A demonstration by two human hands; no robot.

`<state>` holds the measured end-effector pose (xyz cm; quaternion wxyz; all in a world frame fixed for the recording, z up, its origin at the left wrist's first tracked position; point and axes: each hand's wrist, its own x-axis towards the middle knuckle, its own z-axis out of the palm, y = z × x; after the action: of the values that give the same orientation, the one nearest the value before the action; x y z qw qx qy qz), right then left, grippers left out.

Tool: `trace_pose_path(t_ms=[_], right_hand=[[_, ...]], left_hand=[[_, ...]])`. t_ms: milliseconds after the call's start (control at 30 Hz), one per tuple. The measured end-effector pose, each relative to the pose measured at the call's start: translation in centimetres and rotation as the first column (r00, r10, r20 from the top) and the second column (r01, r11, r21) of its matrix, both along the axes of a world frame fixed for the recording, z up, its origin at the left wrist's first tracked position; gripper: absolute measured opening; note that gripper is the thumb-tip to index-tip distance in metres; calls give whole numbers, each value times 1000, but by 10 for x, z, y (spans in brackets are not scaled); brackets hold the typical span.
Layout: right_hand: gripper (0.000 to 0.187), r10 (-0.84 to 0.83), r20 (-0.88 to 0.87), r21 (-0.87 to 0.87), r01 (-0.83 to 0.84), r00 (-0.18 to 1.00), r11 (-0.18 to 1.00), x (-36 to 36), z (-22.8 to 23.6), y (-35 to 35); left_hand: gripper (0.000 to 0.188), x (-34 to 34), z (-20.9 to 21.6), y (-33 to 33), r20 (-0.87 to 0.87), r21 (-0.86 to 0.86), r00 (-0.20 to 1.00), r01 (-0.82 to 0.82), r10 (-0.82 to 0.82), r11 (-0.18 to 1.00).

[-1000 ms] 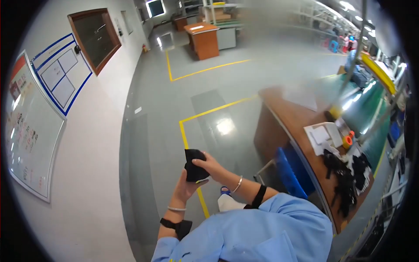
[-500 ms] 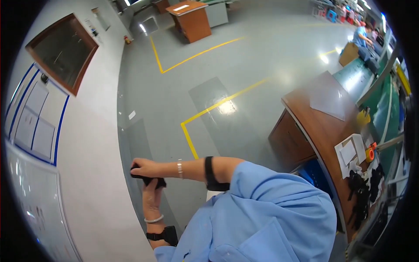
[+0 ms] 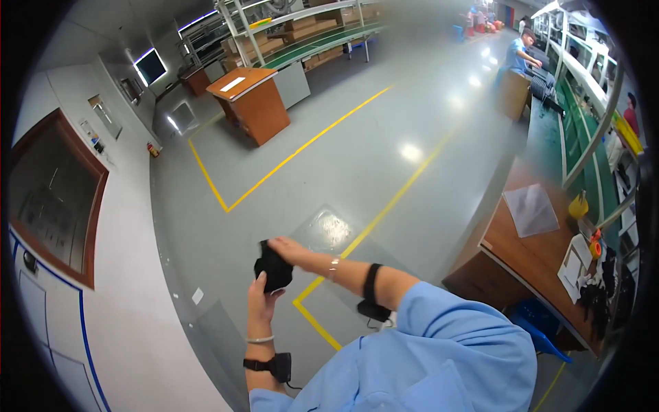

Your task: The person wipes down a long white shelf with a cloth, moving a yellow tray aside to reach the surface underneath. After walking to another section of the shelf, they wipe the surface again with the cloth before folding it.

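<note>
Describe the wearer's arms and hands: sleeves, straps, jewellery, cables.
Left hand and right hand: no gloves. Left wrist: pale bangle; right: silvery bracelet. Each forearm: black strap with dark box, left box and right box; thin dark cable at the left box. Right sleeve and left sleeve: light blue, plain.

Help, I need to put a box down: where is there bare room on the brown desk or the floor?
Brown desk: the wood between the pale sheet and its near edge.
Grey floor: the open strip between the two long yellow lines.
Crowded: the desk's right side, with white papers, orange roll and black pile.
</note>
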<state>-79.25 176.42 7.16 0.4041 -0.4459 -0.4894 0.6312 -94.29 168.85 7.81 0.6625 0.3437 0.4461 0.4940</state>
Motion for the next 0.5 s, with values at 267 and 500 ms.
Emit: trace_pose_path(t_ms=[267, 500], right_hand=[[43, -472, -62, 3, 473, 880, 881, 179, -69, 184], [43, -497, -30, -129, 490, 867, 862, 262, -83, 383]], left_hand=[[41, 155, -60, 263, 121, -41, 940, 327, -320, 944], [37, 228, -77, 439, 156, -114, 870, 485, -467, 867]])
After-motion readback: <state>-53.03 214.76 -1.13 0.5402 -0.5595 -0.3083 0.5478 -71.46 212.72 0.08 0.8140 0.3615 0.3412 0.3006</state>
